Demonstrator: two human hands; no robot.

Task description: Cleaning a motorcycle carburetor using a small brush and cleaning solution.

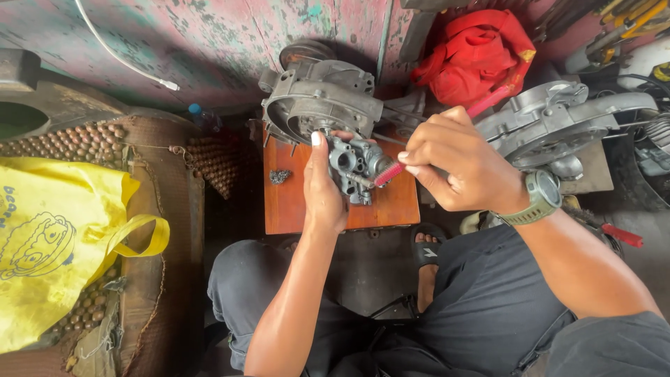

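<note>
At the far left a yellow plastic bag [49, 244] lies on a seat covered with wooden beads [84, 143], well apart from the work. In the middle stands a small orange wooden stool [293, 202], and a little dark clump [280, 176] lies near its back left corner. A grey engine casing [317, 101] rests at the back edge of the stool. The left hand [322, 188] is closed around a small metal carburetor [354, 164] and holds it in the air above the middle of the stool, just in front of the casing. The right hand [453, 164] is closed on a red toothbrush [426, 143], and its bristle end touches the right side of the carburetor body. My judgement is that the cleaning is in the middle: the carburetor metal looks mostly bright grey, but the brush is at one side only, and I cannot tell if the other faces are clean or not. On the right wrist there is a green watch [541, 199]. Behind the right hand stands a second engine casing [551, 122], and a red cloth [474, 56] lies at the back against the wall.
</note>
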